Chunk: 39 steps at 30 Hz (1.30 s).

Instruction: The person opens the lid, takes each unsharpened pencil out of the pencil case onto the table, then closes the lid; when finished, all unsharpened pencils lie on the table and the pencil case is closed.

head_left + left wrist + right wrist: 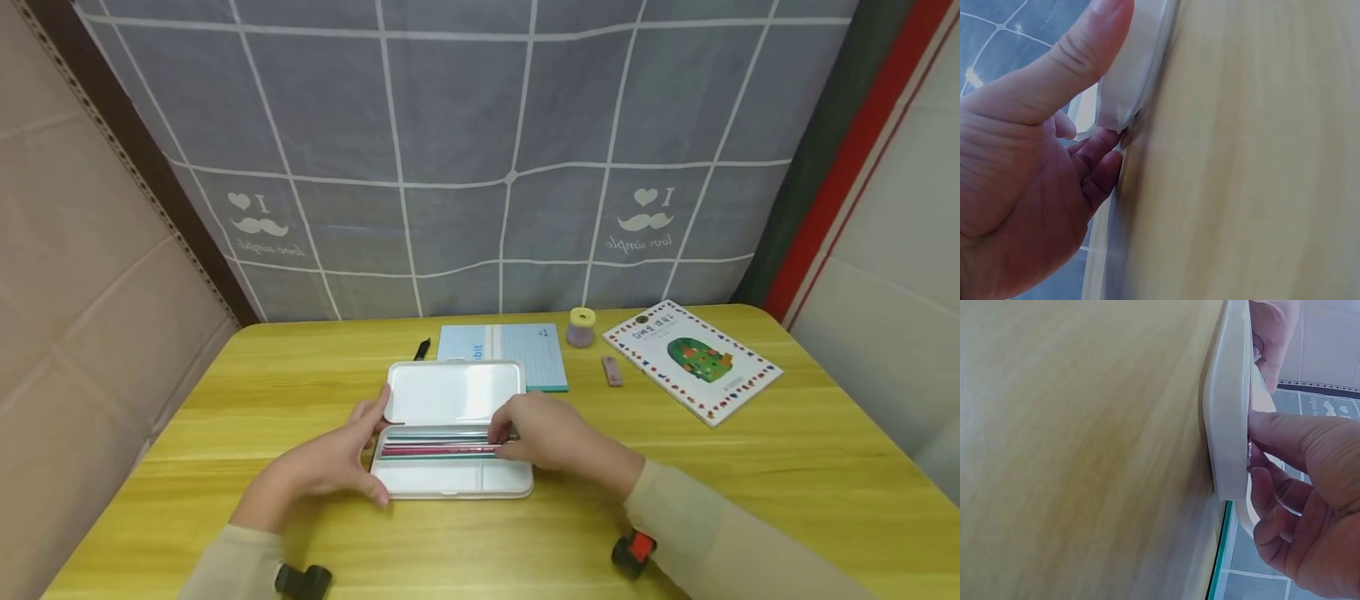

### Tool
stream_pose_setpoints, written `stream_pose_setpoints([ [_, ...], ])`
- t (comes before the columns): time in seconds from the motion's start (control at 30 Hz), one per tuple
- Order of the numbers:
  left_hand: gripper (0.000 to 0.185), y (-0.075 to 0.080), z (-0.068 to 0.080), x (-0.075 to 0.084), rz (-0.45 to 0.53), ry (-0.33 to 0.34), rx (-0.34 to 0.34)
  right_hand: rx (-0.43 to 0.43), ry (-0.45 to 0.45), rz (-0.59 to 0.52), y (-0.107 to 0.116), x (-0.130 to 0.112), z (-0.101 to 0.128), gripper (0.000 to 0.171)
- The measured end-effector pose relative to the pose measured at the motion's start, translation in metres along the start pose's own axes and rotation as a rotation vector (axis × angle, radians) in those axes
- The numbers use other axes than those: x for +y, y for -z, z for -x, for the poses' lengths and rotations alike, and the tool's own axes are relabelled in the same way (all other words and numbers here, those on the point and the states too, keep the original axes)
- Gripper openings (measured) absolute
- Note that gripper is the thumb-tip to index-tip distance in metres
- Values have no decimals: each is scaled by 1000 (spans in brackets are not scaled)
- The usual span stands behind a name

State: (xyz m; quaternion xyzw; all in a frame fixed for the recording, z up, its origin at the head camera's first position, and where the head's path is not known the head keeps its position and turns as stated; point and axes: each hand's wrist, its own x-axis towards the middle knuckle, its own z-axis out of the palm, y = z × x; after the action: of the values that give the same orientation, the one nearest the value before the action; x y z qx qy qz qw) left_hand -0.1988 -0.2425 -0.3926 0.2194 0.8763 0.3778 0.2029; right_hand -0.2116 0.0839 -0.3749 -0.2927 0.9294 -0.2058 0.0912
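A white pencil case (pixel 427 479) lies open on the table with its lid (pixel 438 392) tipped back. Several thin pencils (pixel 431 450), pink, green and dark, lie lengthwise in its rear compartment. My left hand (pixel 341 454) holds the case's left end, thumb at the front corner and fingers by the lid. In the left wrist view, that thumb (pixel 1079 59) lies along the case's white side (pixel 1138 56). My right hand (pixel 543 433) reaches into the right part of the case and pinches at the pencils' ends. Its fingertips partly hide what they grip.
Behind the case lies a light blue notebook (pixel 536 354), partly covered by the lid, with a black pen (pixel 422 349) at its left. A yellow-capped jar (pixel 581 327), a small pinkish eraser-like block (pixel 611 371) and a picture-covered booklet (pixel 693 362) are to the right.
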Motion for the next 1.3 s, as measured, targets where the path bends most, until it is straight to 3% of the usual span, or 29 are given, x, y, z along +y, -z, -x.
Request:
stream_pose_setpoints([
  [0.37,153,0,-2,-3,19,6,-1,69,32,14,-2,2,0,4],
  [0.63,152,-3,-4,-3,4,-9,-3,205,22,-151,5,20,7,6],
  [0.93,152,-2,0,-7,-31,-25,10,228,-35,-343,10,53,17,8],
  [1.3,152,-1,0,-4,-21,-7,11,283,-7,-402,21,96,36,9],
])
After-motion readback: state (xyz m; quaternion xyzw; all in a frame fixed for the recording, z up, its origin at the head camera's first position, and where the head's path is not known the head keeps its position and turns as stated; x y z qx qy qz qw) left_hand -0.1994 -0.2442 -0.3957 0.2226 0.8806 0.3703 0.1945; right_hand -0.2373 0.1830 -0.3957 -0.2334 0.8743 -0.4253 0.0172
